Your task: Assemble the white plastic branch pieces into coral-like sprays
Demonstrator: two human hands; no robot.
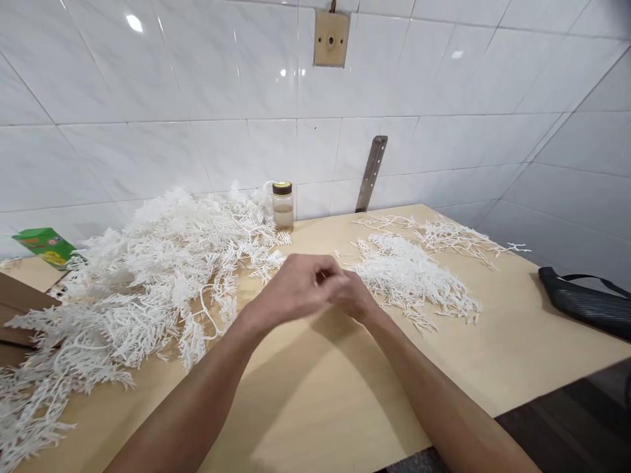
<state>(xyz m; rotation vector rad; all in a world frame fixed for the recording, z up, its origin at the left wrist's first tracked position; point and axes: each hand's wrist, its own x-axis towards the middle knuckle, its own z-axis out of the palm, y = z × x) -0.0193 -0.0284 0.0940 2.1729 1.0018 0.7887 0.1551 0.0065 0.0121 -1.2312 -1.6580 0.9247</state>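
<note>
As left hand (pixel 294 287) meets right hand (pixel 355 297), fingers (pixel 331 289) curled, grip hidden, smaller white pile (pixel 411 270) slanting lengthwise down-right

Free tabletop (pixel 315 401) at near centre, bulky white sprigs (pixel 148 282) to left

Matt plastic sprigs (pixel 142 289), glossy tiles (pixel 197 72)

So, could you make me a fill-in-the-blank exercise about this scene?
1. The big heap of branching pieces is ____ in colour.
2. In the picture, the bottle stands to the ____ of the metal strip.
3. The carton is mainly ____.
4. Of the big heap and the small heap, the right hand is nearer the ____ one.

Missing words: white; left; green; small.
</note>
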